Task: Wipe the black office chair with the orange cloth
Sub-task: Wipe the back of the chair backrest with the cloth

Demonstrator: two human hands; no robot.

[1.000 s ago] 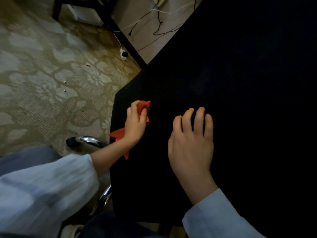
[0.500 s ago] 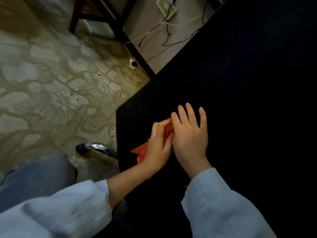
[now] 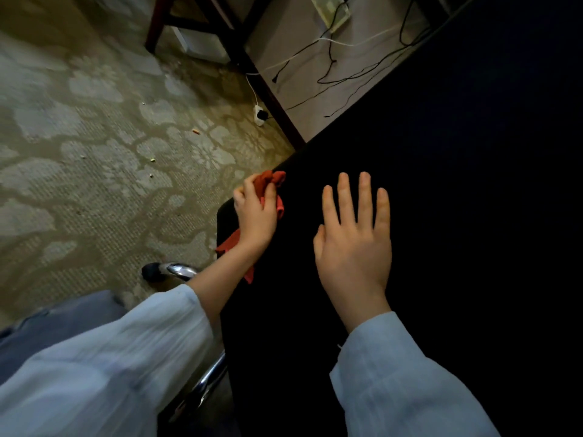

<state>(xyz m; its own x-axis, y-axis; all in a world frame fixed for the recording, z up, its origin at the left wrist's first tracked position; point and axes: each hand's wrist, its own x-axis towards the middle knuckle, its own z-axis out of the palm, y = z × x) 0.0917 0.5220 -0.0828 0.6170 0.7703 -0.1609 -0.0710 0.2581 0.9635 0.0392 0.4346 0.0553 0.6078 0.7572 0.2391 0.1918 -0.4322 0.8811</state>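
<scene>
Sleeves (image 3: 110, 373): pale blue, nearest the camera.
Right hand (image 3: 353, 244): flat on black office chair (image 3: 457, 200), fingers straight and spread, holding nothing.
Left hand (image 3: 256, 217): fingers curled round orange cloth (image 3: 268, 182).
Orange cloth: bunched at the chair's left edge, tail hanging under wrist.
Chrome leg (image 3: 178, 270): on patterned carpet (image 3: 94, 146).
Cables (image 3: 347, 74): far, beyond the carpet.

The cloth (image 3: 270, 180) sat under the left grip (image 3: 257, 217) at the chair's (image 3: 457, 200) left edge, with the right grip (image 3: 353, 247) flat on the chair to its right and the floor (image 3: 94, 152) to the left.
</scene>
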